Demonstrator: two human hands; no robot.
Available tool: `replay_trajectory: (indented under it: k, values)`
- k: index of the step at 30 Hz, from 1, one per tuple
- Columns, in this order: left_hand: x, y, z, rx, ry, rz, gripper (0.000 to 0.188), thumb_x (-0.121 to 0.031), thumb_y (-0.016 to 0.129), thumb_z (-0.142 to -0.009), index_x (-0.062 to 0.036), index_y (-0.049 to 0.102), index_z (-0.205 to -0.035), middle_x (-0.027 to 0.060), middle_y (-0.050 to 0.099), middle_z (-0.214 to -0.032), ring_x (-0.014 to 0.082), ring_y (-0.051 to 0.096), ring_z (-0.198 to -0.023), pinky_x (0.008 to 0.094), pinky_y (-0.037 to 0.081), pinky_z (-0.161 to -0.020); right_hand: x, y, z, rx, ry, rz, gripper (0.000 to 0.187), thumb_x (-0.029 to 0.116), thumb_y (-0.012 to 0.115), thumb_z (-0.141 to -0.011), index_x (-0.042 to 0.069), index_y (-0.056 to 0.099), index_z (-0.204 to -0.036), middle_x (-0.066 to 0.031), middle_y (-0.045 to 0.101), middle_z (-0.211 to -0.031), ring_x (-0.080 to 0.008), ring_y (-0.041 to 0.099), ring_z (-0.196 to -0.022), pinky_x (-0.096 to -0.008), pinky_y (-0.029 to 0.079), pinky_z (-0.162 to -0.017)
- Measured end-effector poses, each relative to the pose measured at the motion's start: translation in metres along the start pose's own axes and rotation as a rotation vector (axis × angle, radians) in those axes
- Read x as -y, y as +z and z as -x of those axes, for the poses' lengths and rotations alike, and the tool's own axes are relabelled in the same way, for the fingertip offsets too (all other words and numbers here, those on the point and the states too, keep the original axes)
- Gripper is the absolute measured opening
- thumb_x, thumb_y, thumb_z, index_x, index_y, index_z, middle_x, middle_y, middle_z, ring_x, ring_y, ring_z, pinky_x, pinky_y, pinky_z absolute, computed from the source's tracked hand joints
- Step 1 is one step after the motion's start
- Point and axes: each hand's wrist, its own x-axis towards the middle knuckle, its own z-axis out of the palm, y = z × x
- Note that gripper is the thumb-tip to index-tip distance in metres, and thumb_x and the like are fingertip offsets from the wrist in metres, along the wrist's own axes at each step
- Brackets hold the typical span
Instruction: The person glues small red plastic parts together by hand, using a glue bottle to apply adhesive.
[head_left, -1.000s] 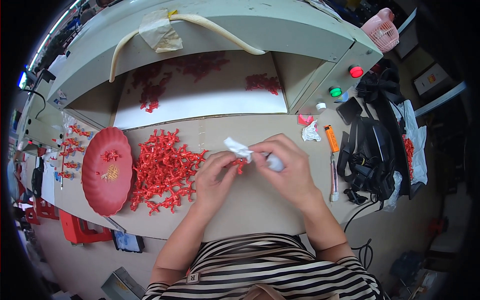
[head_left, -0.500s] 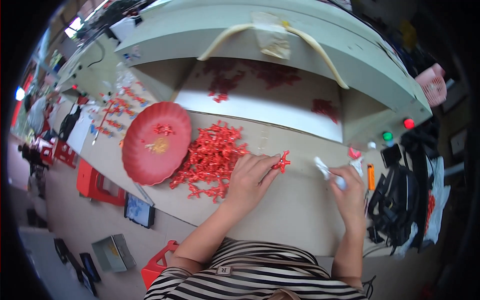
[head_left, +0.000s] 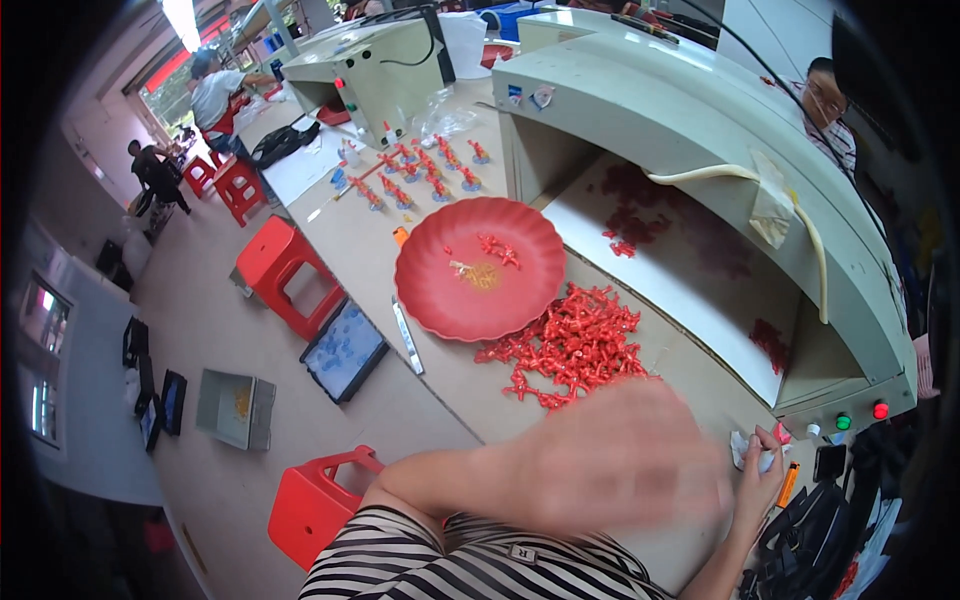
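"View from the head: where does the left hand [head_left: 640,465] show?"

"It spreads large and blurred over the near middle of the smooth grey-beige bench top [head_left: 710,388], at the near right end of the heap of glossy red plastic figures [head_left: 575,345]. Its fingers are too smeared to read, so one cannot tell how far it is open or whether it has hold of anything."

"And the right hand [head_left: 762,485]?"

"Farther right, its fingers are bent closed around a crumpled white wad [head_left: 739,448], near a small pink block [head_left: 781,432] and a narrow orange oblong [head_left: 789,485]."

"What borders the heap?"

"Just beside it, on the far left, is a round red dish with a scalloped rim [head_left: 425,297], holding a few red pieces [head_left: 500,250] and some yellowish bits [head_left: 482,276]. Past the dish stand red figures on blue bases [head_left: 437,184]. To the heap's far right is an open-fronted pale green cabinet [head_left: 680,120], with more red pieces on its white floor."
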Motion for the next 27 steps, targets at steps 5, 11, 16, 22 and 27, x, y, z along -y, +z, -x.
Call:
replay_trajectory:
  k: [5,11,16,22,27]
  values:
    - [-0.030,-0.019,-0.038,-0.302,0.537,-0.069,0.003,-0.004,0.060,-0.075,-0.0032,0.060,-0.078,0.0030,0.061,-0.089,0.0143,0.055,-0.079,0.0332,0.050,-0.068,-0.019,0.018,0.002,-0.036,0.103,-0.281,0.019,0.015,0.055,-0.087,-0.001,0.058,-0.097,-0.0029,0.056,-0.087,-0.0082,0.051,-0.072,-0.0205,0.043,-0.064]
    - [-0.043,-0.002,-0.058,-0.203,0.544,0.173,0.005,0.005,0.057,-0.069,-0.0002,0.057,-0.068,0.0036,0.056,-0.075,0.0149,0.054,-0.066,0.0323,0.051,-0.064,-0.030,0.020,0.008,-0.010,0.102,-0.360,0.018,0.014,0.056,-0.086,0.000,0.058,-0.096,-0.0040,0.057,-0.085,-0.0081,0.052,-0.070,-0.0204,0.044,-0.065]
    - [-0.035,0.002,-0.052,-0.424,0.510,0.186,0.006,0.002,0.059,-0.070,-0.0024,0.060,-0.074,0.0056,0.057,-0.080,0.0154,0.054,-0.072,0.0300,0.049,-0.065,-0.027,0.031,-0.002,0.024,0.169,-0.434,0.016,0.013,0.056,-0.086,0.000,0.058,-0.095,-0.0039,0.057,-0.081,-0.0083,0.052,-0.069,-0.0204,0.043,-0.064]
    - [-0.064,0.066,-0.011,0.112,0.136,1.120,0.012,-0.011,0.057,-0.082,-0.0022,0.061,-0.089,0.0163,0.056,-0.092,0.0280,0.056,-0.072,0.0377,0.048,-0.064,-0.036,0.027,0.001,0.016,0.125,-0.367,0.022,0.020,0.053,-0.088,0.000,0.057,-0.096,-0.0045,0.055,-0.081,-0.0097,0.052,-0.071,-0.0213,0.043,-0.062]
    - [-0.111,0.147,0.024,0.388,0.436,1.260,0.052,-0.017,0.051,-0.087,-0.0137,0.028,-0.133,0.0205,0.053,-0.100,0.0261,0.057,-0.097,0.0303,0.050,-0.074,-0.054,0.022,0.002,0.041,0.089,-0.410,0.023,0.021,0.052,-0.088,0.000,0.056,-0.097,-0.0042,0.053,-0.081,-0.0095,0.049,-0.071,-0.0207,0.042,-0.062]
